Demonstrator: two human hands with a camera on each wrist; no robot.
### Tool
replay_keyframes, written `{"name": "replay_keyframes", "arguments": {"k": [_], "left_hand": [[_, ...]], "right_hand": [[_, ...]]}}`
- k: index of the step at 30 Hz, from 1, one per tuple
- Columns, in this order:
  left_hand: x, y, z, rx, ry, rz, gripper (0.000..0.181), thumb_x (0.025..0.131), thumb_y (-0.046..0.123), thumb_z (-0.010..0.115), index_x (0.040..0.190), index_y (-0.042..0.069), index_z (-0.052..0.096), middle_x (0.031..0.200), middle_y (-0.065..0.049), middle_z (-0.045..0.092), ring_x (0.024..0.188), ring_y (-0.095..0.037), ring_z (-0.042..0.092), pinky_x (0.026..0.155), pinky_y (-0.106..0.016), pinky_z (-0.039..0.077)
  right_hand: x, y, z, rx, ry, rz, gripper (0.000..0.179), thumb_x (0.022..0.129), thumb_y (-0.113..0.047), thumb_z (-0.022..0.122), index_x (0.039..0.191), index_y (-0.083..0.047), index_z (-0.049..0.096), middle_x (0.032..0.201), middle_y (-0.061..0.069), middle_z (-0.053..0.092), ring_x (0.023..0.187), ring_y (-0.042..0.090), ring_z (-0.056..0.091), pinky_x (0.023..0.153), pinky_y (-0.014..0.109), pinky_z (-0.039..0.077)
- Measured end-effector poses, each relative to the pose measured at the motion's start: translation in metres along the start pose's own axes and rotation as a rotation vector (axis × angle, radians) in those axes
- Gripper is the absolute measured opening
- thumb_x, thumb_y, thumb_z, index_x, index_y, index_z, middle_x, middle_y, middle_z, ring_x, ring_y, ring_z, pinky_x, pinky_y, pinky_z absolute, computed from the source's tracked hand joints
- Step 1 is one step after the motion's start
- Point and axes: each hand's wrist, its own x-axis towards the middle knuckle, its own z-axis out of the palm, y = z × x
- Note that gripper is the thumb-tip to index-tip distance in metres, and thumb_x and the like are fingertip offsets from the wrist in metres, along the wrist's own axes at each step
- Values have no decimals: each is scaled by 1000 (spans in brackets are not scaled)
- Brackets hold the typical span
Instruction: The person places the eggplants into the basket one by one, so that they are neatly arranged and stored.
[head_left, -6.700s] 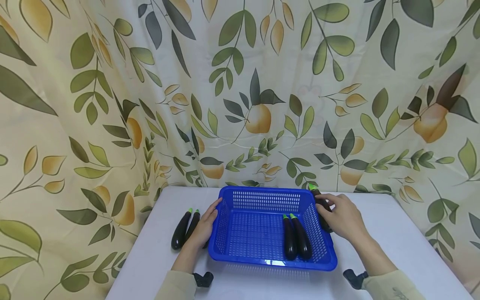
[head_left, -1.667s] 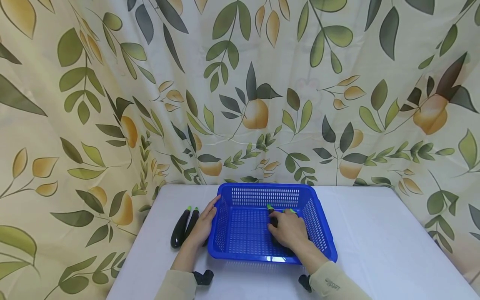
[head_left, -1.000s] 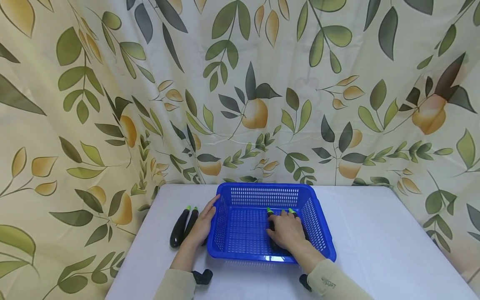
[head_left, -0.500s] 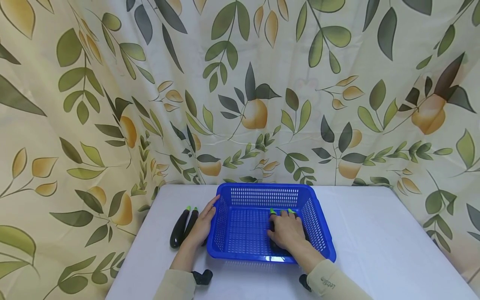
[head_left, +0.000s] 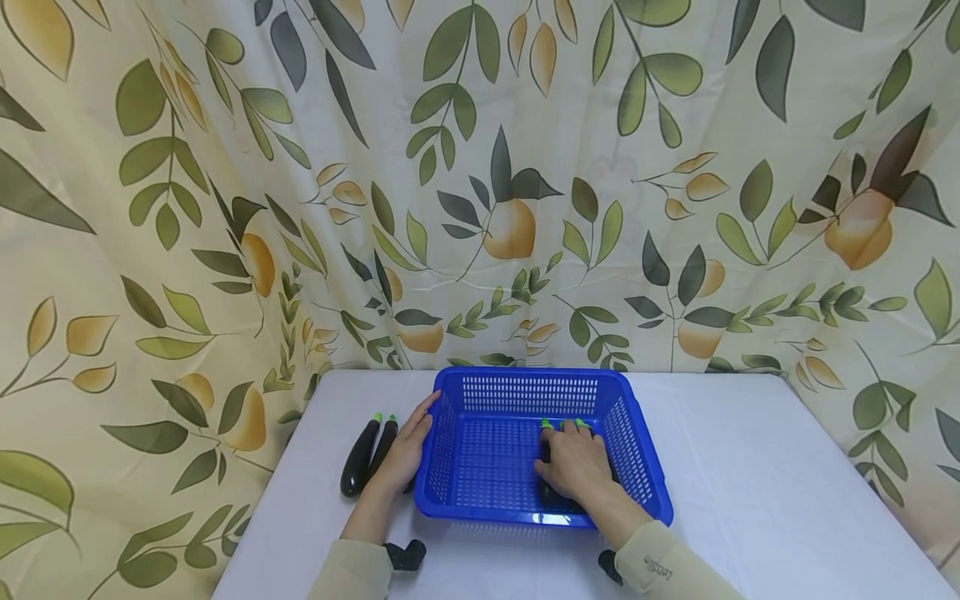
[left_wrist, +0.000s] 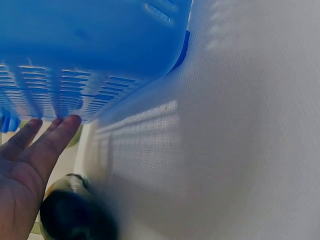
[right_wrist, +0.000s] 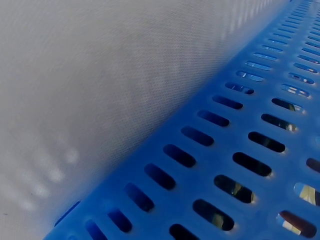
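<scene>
My right hand (head_left: pixel 576 465) is down inside the blue basket (head_left: pixel 491 467), over its right half; nearly seven seconds ago it was outside, on an eggplant beside the basket's right edge. That eggplant (head_left: pixel 553 492) now lies inside, to the left of the two that were already there, so three green stems (head_left: pixel 546 423) show past my fingers. Over the last couple of seconds its stem has shifted slightly right, closer to the others. My thumb is along its left side and my fingers lie across the tops; I cannot tell whether I am grasping it or only pressing.

My left hand (head_left: pixel 405 454) has kept its place, fingers extended and touching the basket's left wall, clenched on nothing. Left of it, towards the table's (head_left: pixel 742 475) left edge, the pair of eggplants (head_left: pixel 361 458) lies as before, side by side.
</scene>
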Motion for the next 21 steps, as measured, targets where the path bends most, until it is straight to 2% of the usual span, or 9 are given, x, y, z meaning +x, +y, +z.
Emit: {"name": "replay_keyframes", "arguments": {"k": [9, 17, 21], "left_hand": [[0, 0, 0, 0, 1, -9, 45, 114, 34, 33, 158, 42, 40, 173, 0, 26, 162, -34, 15, 129, -64, 9], [-2, 1, 1, 9, 4, -18, 45, 114, 33, 32, 157, 43, 39, 173, -1, 26, 162, -34, 15, 129, -64, 9], [-3, 1, 1, 13, 4, -22, 45, 114, 33, 32, 157, 44, 39, 173, -1, 26, 162, -34, 15, 129, -64, 10]], "right_hand": [[-1, 0, -1, 35, 3, 7, 47, 87, -39, 81, 125, -14, 74, 117, 17, 68, 109, 37, 61, 92, 57, 51], [-1, 0, -2, 65, 15, 13, 46, 87, -37, 82, 126, -14, 74, 116, 16, 68, 106, 35, 61, 90, 54, 50], [-1, 0, -3, 83, 25, 13, 45, 87, -38, 81, 125, -14, 74, 111, 13, 68, 100, 31, 61, 85, 51, 50]]}}
